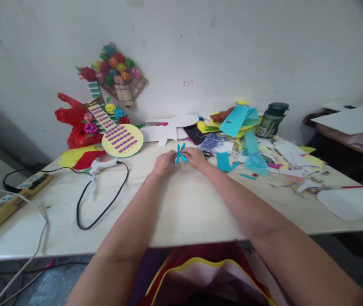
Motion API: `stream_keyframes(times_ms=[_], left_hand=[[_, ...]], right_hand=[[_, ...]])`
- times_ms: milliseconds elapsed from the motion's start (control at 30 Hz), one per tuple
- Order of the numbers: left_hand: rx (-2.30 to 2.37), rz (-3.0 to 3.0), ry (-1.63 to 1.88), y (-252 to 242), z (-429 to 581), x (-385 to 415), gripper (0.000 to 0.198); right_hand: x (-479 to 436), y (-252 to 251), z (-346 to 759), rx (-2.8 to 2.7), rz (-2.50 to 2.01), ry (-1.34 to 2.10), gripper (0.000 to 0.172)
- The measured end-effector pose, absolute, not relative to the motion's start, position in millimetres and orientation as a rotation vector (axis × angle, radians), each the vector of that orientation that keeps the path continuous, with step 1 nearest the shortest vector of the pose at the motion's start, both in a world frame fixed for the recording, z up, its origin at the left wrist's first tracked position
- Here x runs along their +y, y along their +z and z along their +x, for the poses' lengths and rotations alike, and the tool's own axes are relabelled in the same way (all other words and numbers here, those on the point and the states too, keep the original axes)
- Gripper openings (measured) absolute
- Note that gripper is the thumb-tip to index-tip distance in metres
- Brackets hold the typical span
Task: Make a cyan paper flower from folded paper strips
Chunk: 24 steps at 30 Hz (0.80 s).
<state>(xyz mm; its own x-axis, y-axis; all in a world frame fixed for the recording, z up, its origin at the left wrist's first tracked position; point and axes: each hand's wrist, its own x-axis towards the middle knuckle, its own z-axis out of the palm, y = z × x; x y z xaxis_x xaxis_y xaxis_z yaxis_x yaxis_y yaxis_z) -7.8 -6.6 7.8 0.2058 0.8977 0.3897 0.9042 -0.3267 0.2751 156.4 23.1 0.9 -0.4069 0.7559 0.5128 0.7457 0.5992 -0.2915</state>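
Hands (165, 162) on blue strips (183, 157), well inside front tabletop edge (197, 242)

Wall (248, 46) off-white, lightly marked, bearing red handwritten characters (187, 83) near centre; pale-topped table (194, 212) standing before it; floor (61, 284) grey, dim; lighting soft, left side shadowed

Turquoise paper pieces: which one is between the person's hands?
The spiky turquoise paper piece with narrow prongs, pinched by the left hand and right hand; the flat turquoise pieces lie untouched, farther right.
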Motion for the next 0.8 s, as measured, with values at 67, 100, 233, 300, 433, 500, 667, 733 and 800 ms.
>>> stream_keyframes(times_ms=[67, 100, 233, 300, 433, 500, 667, 733, 800], left_hand=[[-1.779, -2.456, -0.807, 6.6, -9.9, -4.7, 0.025], [-1.761, -2.467, -0.820, 6.0, -10.4, -3.9, 0.025], [-1.740, -2.502, -0.781, 5.6, -8.7, -3.2, 0.026], [-1.736, -2.504, -0.734, 6.4, -5.9, -4.4, 0.027], [-1.759, -2.439, -0.661, 8.5, -0.1, -7.9, 0.028], [-1.794, -2.405, -0.627, 9.2, 0.7, -9.0, 0.028], [-1.811, -2.455, -0.633, 9.5, -6.0, -8.0, 0.029], [-1.807, -2.503, -0.655, 9.7, -9.4, -7.3, 0.030], [-1.809, -2.545, -0.666, 10.1, -11.5, -6.7, 0.031]], right_hand=[[25.4, 0.6, 157.7, -2.205, -1.158, 0.066, 0.027], [25.9, 0.8, 158.4, -2.202, -1.149, 0.079, 0.026], [23.7, 3.6, 160.4, -2.226, -1.153, 0.071, 0.025], [19.9, 5.7, 159.7, -2.250, -1.199, 0.016, 0.024], [9.6, 8.8, 153.4, -2.260, -1.307, -0.184, 0.025], [5.8, 8.7, 150.3, -2.272, -1.285, -0.260, 0.027], [7.1, 5.3, 151.5, -2.301, -1.183, -0.268, 0.030], [10.0, 4.3, 154.3, -2.306, -1.159, -0.229, 0.030], [12.4, 3.8, 156.7, -2.297, -1.160, -0.190, 0.031]])
